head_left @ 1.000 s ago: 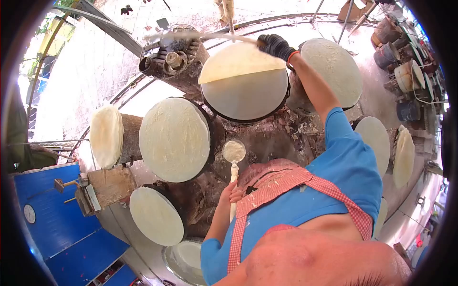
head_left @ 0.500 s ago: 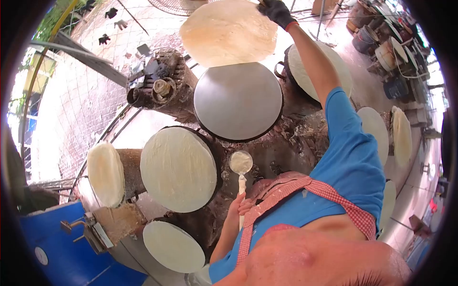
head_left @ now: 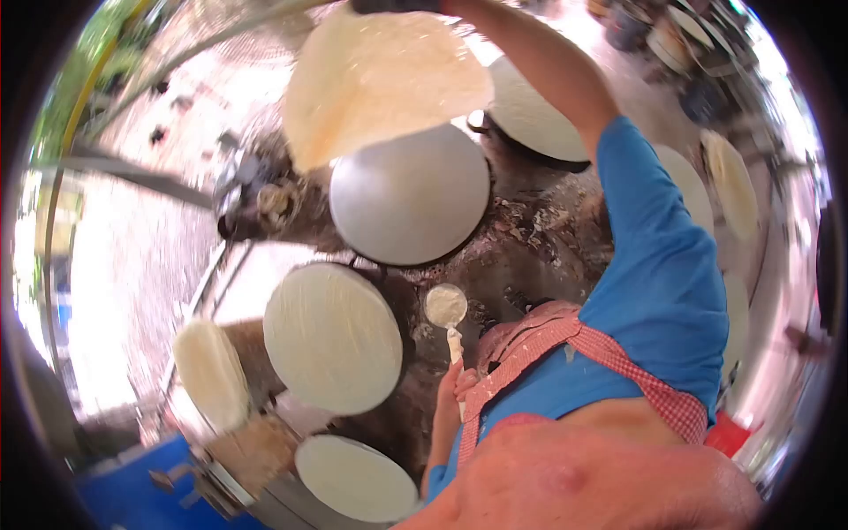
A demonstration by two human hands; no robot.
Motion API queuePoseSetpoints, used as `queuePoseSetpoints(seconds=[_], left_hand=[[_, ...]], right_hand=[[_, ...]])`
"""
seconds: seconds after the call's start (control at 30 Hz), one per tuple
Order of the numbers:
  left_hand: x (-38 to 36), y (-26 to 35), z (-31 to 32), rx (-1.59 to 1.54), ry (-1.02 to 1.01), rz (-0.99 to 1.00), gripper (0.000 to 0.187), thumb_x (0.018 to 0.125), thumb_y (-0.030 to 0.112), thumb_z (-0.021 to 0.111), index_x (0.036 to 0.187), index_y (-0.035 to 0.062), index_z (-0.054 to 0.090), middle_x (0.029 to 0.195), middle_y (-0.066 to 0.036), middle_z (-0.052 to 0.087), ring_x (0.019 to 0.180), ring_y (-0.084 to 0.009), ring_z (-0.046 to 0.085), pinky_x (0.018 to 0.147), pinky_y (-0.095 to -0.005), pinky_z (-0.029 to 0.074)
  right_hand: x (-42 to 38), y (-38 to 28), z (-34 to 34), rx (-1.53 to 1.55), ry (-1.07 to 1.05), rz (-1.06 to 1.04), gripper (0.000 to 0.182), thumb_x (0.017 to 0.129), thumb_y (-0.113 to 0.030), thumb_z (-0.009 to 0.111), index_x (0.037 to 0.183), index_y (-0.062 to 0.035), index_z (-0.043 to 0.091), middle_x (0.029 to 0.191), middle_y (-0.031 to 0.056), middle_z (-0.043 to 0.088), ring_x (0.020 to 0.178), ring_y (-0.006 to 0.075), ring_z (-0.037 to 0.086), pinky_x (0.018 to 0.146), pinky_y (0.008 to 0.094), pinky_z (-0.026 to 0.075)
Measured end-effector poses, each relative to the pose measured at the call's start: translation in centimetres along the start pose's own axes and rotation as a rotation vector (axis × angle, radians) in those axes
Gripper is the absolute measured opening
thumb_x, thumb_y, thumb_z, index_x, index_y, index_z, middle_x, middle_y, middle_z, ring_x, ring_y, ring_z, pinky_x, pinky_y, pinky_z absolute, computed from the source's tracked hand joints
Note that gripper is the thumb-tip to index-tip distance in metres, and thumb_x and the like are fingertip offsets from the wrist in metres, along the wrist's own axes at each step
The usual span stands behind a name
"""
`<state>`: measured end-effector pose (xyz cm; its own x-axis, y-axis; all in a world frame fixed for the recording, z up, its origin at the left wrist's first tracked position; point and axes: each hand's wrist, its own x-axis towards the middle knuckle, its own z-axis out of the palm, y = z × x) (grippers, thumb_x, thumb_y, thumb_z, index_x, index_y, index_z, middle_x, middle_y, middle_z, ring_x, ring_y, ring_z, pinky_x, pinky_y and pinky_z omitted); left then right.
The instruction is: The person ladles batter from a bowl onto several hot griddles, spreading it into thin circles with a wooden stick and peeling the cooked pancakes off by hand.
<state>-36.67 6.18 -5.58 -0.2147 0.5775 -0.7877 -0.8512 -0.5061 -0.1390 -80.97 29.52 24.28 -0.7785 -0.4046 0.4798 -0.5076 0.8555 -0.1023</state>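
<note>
Your right hand [head_left: 393, 4] sits at the very top edge of the frame in a dark glove, mostly cut off, so you cannot tell how the fingers close; the thin round pale-yellow sheet [head_left: 380, 79] hangs from it, lifted clear above the bare round grey metal plate [head_left: 409, 194] in the upper middle. The sheet's lower edge overlaps the plate's upper rim in the view, curling slightly at the left.

Your left hand [head_left: 452, 382] is closed around the white handle of the small round ladle [head_left: 445, 306], low in the centre, close against your red-checked apron [head_left: 565, 340]. The ladle's bowl holds white batter and sits just below the grey plate's lower rim, in the dark gap between plates.

Left of the ladle lies a round plate covered with a pale sheet [head_left: 333, 337], its right edge near the bowl. Another covered round plate [head_left: 356, 478] sits at the bottom, and one seen edge-on [head_left: 211, 374] at lower left. More covered plates ring the upper right [head_left: 530, 115]. The crusted dark surface [head_left: 539, 238] between them is the only open room.
</note>
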Motion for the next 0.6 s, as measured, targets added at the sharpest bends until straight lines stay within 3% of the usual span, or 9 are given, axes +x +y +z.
queuePoseSetpoints(seconds=[0.03,0.1,0.17,0.3,0.4,0.47,0.5,0.57,0.6], left_hand=[[0.4,0.1,-1.0,-0.008,-0.048,-0.024,0.031,0.088,0.035,0.04,0.066,0.0131,0.037,0.047,0.003,0.027,0.034,-0.006,0.028,0.029,-0.018,0.022],[1.8,0.4,-3.0,-0.028,-0.122,-0.074,0.027,0.089,0.034,0.039,0.071,0.0135,0.039,0.048,0.003,0.028,0.035,-0.0061,0.028,0.03,-0.018,0.022],[3.1,1.3,-3.6,-0.025,-0.15,-0.109,0.024,0.089,0.034,0.039,0.076,0.0139,0.041,0.049,0.003,0.028,0.035,-0.0061,0.028,0.031,-0.018,0.023],[5.2,3.2,-2.2,0.051,-0.159,-0.175,0.02,0.089,0.034,0.039,0.085,0.0148,0.044,0.051,0.003,0.029,0.036,-0.0063,0.029,0.032,-0.0179,0.024],[6.7,3.0,0.5,0.075,-0.158,-0.195,0.019,0.089,0.033,0.039,0.092,0.0154,0.046,0.053,0.003,0.03,0.037,-0.0064,0.029,0.034,-0.0179,0.025],[8.1,2.2,2.6,0.082,-0.153,-0.192,0.021,0.089,0.033,0.039,0.096,0.0158,0.048,0.054,0.003,0.03,0.037,-0.0064,0.029,0.034,-0.0178,0.026],[8.7,1.6,3.7,0.083,-0.155,-0.182,0.022,0.089,0.033,0.039,0.099,0.016,0.049,0.054,0.003,0.03,0.038,-0.0065,0.03,0.035,-0.0178,0.026],[10.4,0.0,6.2,0.084,-0.157,-0.157,0.024,0.089,0.033,0.039,0.103,0.0165,0.051,0.055,0.003,0.031,0.038,-0.0065,0.03,0.035,-0.0178,0.027],[11.0,-1.1,7.7,0.075,-0.173,-0.145,0.026,0.089,0.032,0.039,0.106,0.0167,0.051,0.056,0.003,0.031,0.038,-0.0066,0.03,0.036,-0.0178,0.027]], right_hand=[[-0.2,1.8,1.0,0.016,0.13,-0.095,0.022,0.071,-0.028,0.051,0.068,-0.0087,0.059,0.07,0.0142,0.059,0.067,0.0277,0.058,0.06,0.0383,0.046],[-0.5,6.1,2.7,0.444,-0.061,0.067,0.028,0.07,-0.029,0.057,0.078,-0.0024,0.059,0.06,0.0085,0.056,0.055,0.0169,0.053,0.054,0.0319,0.043],[-3.3,8.2,0.4,0.445,-0.224,0.222,0.026,0.064,-0.027,0.057,0.074,-0.0034,0.059,0.057,0.0042,0.055,0.05,0.0144,0.05,0.046,0.0313,0.042],[-11.6,14.0,-2.6,0.453,-0.2,0.529,0.019,0.061,-0.022,0.059,0.059,-0.0036,0.058,0.053,0.0042,0.054,0.046,0.0142,0.049,0.043,0.029,0.04],[-20.2,20.7,-5.9,0.776,0.044,0.723,0.013,0.061,-0.019,0.061,0.055,-0.0083,0.058,0.051,0.0022,0.051,0.044,0.0128,0.046,0.039,0.0291,0.037],[-25.7,28.5,-7.0,0.823,0.173,0.889,0.01,0.061,-0.02,0.062,0.056,-0.0116,0.059,0.051,-0.0002,0.05,0.045,0.0109,0.045,0.039,0.0272,0.035],[-29.9,29.5,-9.7,0.965,0.326,0.84,0.016,0.065,-0.022,0.063,0.06,-0.0067,0.061,0.057,0.0039,0.055,0.049,0.014,0.051,0.043,0.029,0.04],[-37.1,36.9,-12.9,0.66,0.415,0.925,0.011,0.063,-0.017,0.06,0.07,-0.0091,0.063,0.062,0.0067,0.058,0.052,0.0139,0.053,0.048,0.0307,0.042],[-40.9,40.3,-15.2,0.288,0.36,0.914,0.015,0.066,-0.02,0.056,0.075,-0.0108,0.063,0.064,0.0094,0.059,0.053,0.0167,0.054,0.05,0.0308,0.043]])
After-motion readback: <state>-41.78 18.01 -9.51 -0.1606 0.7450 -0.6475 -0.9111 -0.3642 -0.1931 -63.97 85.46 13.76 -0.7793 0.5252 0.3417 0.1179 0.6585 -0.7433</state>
